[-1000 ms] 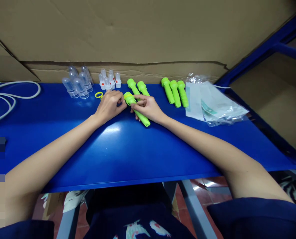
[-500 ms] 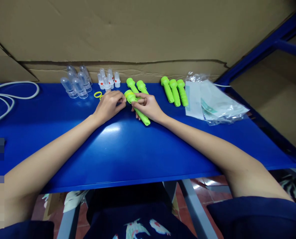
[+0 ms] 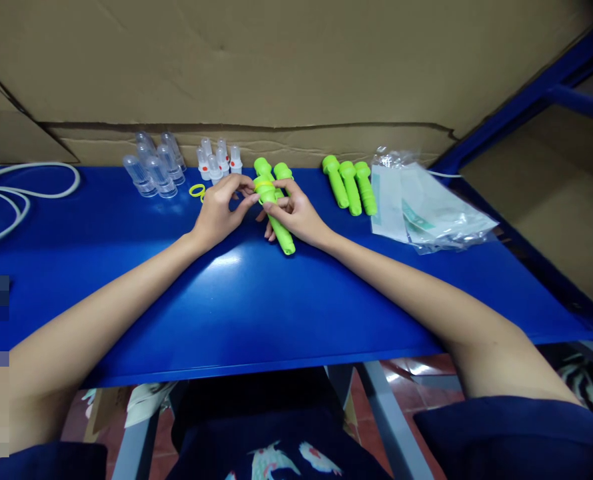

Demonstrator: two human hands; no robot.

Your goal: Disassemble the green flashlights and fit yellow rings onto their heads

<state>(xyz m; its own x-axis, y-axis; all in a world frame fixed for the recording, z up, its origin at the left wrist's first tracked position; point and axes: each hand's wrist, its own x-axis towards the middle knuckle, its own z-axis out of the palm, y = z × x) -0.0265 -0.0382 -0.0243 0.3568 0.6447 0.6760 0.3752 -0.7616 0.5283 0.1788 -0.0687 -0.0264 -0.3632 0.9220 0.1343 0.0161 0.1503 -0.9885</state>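
Just above the middle of the blue table, my right hand (image 3: 296,213) is closed around a lime-green, torch-shaped handle (image 3: 282,233). Its wide head points up and away, and its narrow end tilts toward me. A yellow ring (image 3: 263,184) sits around that head. My left hand (image 3: 224,205) pinches the left side of the head with thumb and fingers. Two more green handles (image 3: 262,165) lie right behind, partly hidden by the held one. Loose yellow rings (image 3: 197,191) rest on the table by my left hand, partly covered by it.
Clear domed tubes (image 3: 160,179) and small white-based clear pieces with red dots (image 3: 215,168) stand at back left. Three green handles (image 3: 350,187) lie right of centre beside clear plastic bags (image 3: 426,207) with papers. A white cable (image 3: 26,193) loops at far left. Cardboard (image 3: 276,67) walls the back.
The held green handle has turned slightly more upright, its lower end shifting left. My left hand's fingers have moved up and right onto its head.
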